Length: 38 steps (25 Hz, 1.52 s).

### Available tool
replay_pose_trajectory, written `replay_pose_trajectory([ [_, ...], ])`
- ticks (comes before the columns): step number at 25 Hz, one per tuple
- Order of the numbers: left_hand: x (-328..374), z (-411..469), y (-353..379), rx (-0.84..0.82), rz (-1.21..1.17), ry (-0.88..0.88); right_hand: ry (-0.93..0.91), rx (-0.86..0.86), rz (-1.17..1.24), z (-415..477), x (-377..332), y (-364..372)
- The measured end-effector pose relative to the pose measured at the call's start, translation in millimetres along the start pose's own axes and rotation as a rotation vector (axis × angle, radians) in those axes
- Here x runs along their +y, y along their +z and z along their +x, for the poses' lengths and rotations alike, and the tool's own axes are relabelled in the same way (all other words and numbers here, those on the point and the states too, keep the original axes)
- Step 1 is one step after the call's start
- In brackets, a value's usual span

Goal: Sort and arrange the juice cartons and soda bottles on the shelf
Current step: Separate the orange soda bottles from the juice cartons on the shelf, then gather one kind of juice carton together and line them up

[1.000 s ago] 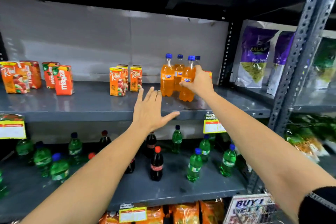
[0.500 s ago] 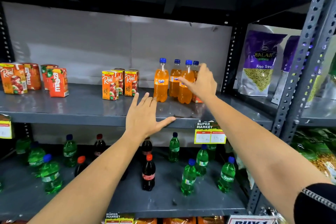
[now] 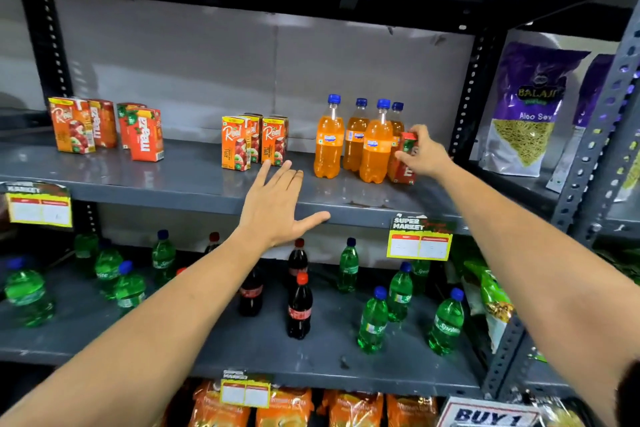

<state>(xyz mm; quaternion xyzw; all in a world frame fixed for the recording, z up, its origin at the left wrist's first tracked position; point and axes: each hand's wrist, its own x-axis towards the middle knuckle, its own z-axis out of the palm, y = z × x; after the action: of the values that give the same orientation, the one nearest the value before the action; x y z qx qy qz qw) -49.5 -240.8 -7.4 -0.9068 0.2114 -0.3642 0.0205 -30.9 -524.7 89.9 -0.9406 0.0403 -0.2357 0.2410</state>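
Observation:
On the middle grey shelf (image 3: 173,184) stand several orange soda bottles (image 3: 372,146) with blue caps. My right hand (image 3: 424,156) grips a red juice carton (image 3: 403,158) just right of them, pinched between thumb and fingers. My left hand (image 3: 277,204) lies flat and spread on the shelf's front edge, holding nothing. Three orange Real cartons (image 3: 254,142) stand left of the bottles. Further left are mixed Real and Maaza cartons (image 3: 107,128).
The lower shelf (image 3: 207,347) holds scattered green soda bottles (image 3: 374,322) and dark cola bottles (image 3: 299,308). Price tags (image 3: 419,239) hang from the shelf edge. Purple snack bags (image 3: 526,107) fill the bay to the right. Orange packets (image 3: 287,409) sit at the bottom.
My right hand left the orange bottle, reached behind the bottles, and now holds a red carton at their right. The left hand stayed on the shelf edge.

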Motion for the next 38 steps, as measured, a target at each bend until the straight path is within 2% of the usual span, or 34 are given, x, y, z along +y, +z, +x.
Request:
replay_pose_trajectory([
  [3,-36,-20,-3,-0.011,0.044,-0.029,-0.057,-0.038,-0.081,-17,-7,-8],
  [8,-99,-46,-16,-0.060,0.116,-0.140,-0.151,-0.003,-0.046,-51,-51,2],
  [13,-166,-79,-26,-0.062,0.155,-0.219,-0.294,-0.035,-0.029,-70,-131,39],
  [21,-299,-121,-34,-0.127,0.165,-0.278,-0.408,-0.106,0.018,-69,-309,151],
  [24,-344,-127,-28,-0.110,0.143,-0.248,-0.421,-0.163,0.030,-65,-375,190],
  [30,-427,-132,-20,-0.058,0.081,-0.155,-0.393,-0.089,-0.044,-39,-467,265],
  [34,-454,-131,-9,-0.080,0.065,-0.124,-0.309,-0.054,-0.091,-15,-494,292],
  [38,-452,-132,6,0.053,-0.017,-0.122,-0.274,-0.054,-0.134,4,-502,305],
])
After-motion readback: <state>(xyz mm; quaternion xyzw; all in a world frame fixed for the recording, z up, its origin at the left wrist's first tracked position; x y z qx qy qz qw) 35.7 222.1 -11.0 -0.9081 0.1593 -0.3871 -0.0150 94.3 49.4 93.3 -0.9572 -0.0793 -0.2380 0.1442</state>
